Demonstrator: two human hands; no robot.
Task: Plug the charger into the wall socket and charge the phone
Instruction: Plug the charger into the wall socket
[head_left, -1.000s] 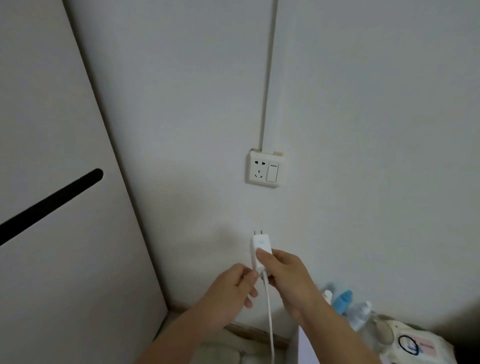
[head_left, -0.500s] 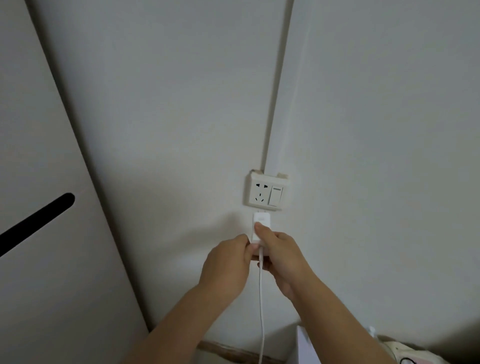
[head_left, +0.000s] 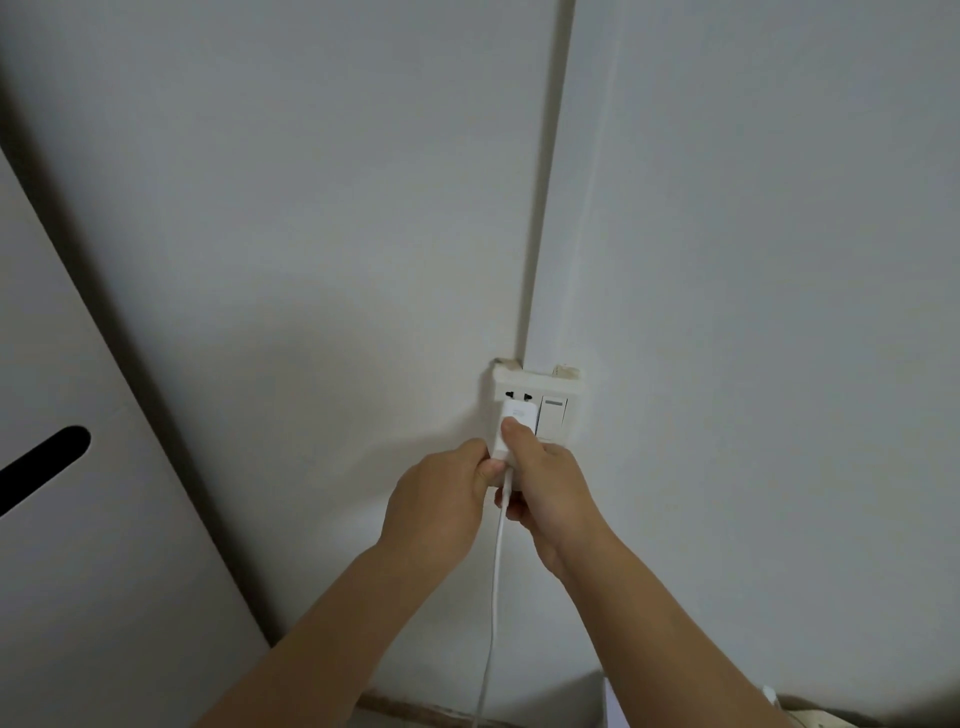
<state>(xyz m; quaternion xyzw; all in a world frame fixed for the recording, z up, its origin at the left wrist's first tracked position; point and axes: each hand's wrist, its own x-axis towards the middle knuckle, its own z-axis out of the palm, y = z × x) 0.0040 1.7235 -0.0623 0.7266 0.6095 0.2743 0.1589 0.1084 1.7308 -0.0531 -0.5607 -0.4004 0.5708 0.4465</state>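
The white charger (head_left: 515, 422) is held up against the white wall socket (head_left: 535, 391), covering its lower holes; the two upper slots still show above it. My right hand (head_left: 545, 480) grips the charger from the right with the thumb on its face. My left hand (head_left: 441, 493) pinches its lower left edge. The white cable (head_left: 493, 597) hangs straight down from the charger between my forearms. A rocker switch (head_left: 554, 417) sits on the right half of the socket plate. No phone is in view.
A white cable duct (head_left: 545, 182) runs up the wall from the socket. A pale cabinet door (head_left: 78, 519) with a dark slot handle stands to the left. A wooden edge (head_left: 415, 714) and part of some items show at the bottom right.
Both hands have lifted the charger from below the socket up onto it. The view has tilted upward, so the bottles and pouch at the bottom right are mostly out of frame.
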